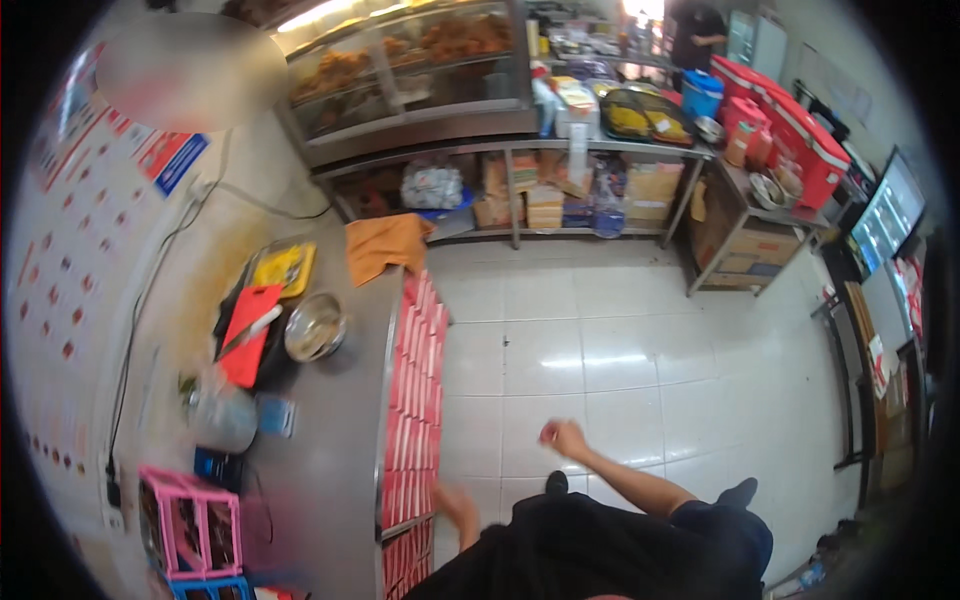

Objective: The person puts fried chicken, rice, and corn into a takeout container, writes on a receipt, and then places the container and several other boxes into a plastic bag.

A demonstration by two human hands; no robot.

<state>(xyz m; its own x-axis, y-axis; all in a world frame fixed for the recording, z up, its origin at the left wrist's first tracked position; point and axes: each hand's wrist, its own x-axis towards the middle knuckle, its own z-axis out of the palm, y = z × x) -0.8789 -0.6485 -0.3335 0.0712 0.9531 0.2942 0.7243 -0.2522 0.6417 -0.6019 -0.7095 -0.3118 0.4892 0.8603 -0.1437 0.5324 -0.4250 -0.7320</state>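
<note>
Small red thing (pixel 547 433) sits in the right hand (pixel 565 438), fingers curled tight around it, held out over the white tiled floor (pixel 620 350). Too small and blurry to say what it is. Left hand (pixel 452 500) hangs low just beside the red-fronted steel bench (pixel 340 430); can't tell how its fingers are set. Up on the bench there's a metal bowl (pixel 315 327), a red cutting board (pixel 248 333) and a pink crate (pixel 190 520).
</note>
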